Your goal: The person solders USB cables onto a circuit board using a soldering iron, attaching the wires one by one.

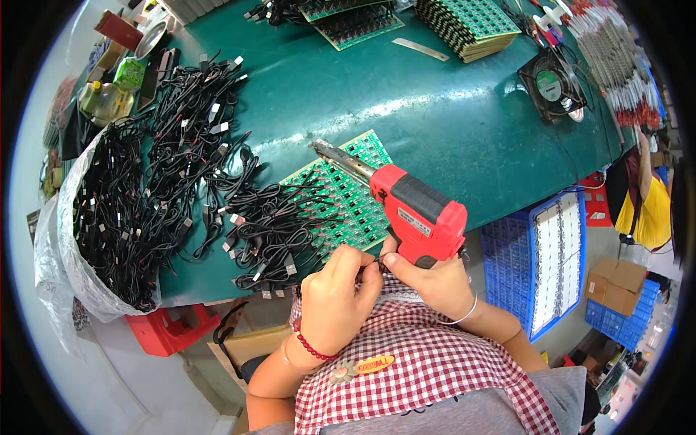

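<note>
My right hand [437, 288] is wrapped round the grip of a red and black soldering gun [420, 210]. The gun's metal tip points up and left, over a green circuit board panel [366, 214]. My left hand [332, 290] is closed in a pinch on a thin black cable [378, 259], in front of the panel's near edge. My right thumb meets the same cable; its very end is too small to make out. Several black USB cables [272, 225] lie across the panel's left side, with wire ends over the board.
A plastic bag [67, 217] full of black cables stands at the left, beside a loose cable heap [188, 123]. Stacked circuit boards [482, 32], a metal strip [420, 49] and a small fan [552, 85] sit farther back. A blue crate [507, 254] stands right of the table.
</note>
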Available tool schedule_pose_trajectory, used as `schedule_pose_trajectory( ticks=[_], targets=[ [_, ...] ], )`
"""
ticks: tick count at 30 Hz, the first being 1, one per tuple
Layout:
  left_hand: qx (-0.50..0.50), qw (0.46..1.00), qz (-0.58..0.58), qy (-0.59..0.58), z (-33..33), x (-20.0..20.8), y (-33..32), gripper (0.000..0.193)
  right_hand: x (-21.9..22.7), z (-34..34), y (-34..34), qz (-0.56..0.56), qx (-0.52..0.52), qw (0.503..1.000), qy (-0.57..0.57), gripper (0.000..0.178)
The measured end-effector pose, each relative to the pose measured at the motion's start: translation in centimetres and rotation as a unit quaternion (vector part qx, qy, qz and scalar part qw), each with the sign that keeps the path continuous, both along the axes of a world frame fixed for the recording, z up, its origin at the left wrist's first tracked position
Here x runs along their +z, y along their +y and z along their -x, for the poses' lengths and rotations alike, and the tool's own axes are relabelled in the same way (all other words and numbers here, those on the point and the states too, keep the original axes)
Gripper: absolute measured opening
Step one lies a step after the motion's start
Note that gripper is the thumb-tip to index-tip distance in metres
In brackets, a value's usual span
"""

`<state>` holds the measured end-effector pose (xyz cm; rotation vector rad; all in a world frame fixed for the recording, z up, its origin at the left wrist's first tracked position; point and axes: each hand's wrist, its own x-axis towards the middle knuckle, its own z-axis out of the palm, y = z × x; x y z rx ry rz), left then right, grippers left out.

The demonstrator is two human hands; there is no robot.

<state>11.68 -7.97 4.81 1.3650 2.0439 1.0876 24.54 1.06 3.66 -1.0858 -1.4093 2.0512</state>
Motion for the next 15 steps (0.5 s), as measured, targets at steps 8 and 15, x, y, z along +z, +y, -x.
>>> schedule_pose_trajectory(
  ticks=[8, 15],
  targets=[
    [0.017, 0.998, -0.063, -0.004, -0.04, -0.47, 0.46, 0.013, 0.05, 0.20, -0.24, -0.001, -0.010, 1.000, -0.001, 0.015],
    [0.021, 0.999, -0.040, 0.002, 0.53, -0.48, 0.44, 0.015, -0.30, 0.16, 0.15, 0.003, 0.053, 0.998, -0.018, 0.017]
  ],
)
